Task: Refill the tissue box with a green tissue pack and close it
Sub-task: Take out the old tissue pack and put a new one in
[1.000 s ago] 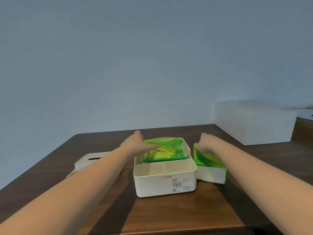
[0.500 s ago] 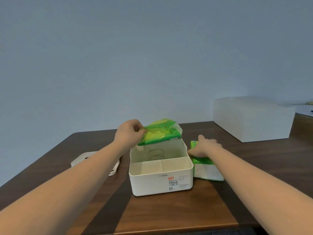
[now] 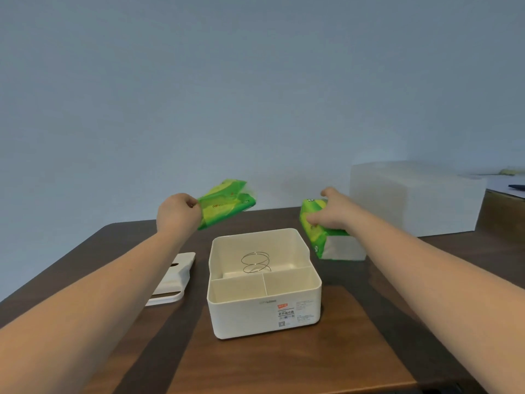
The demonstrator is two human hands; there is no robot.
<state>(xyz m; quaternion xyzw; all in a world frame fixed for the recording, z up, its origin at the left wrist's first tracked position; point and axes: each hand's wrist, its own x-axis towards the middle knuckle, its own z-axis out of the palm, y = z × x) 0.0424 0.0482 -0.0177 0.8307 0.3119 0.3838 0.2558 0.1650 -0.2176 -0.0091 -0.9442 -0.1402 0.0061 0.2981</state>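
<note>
The left hand [image 3: 177,213] pinches a limp, flattened green wrapper [image 3: 225,203] by one end, raised behind the open tissue box [image 3: 264,282]. The right hand [image 3: 331,213] clasps the full green tissue pack [image 3: 326,240], held beside the box's right wall. It looks light, soft and slippery-filmed; gripping across its width should suit. The lid [image 3: 173,277] lies left.

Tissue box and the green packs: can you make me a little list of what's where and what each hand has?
tissue box: open, empty, wire spring in its big back part
lid: on the table, left of the box
left hand: holds a flat, empty-looking green wrapper in the air
right hand: grips a full green tissue pack right of the box
</note>
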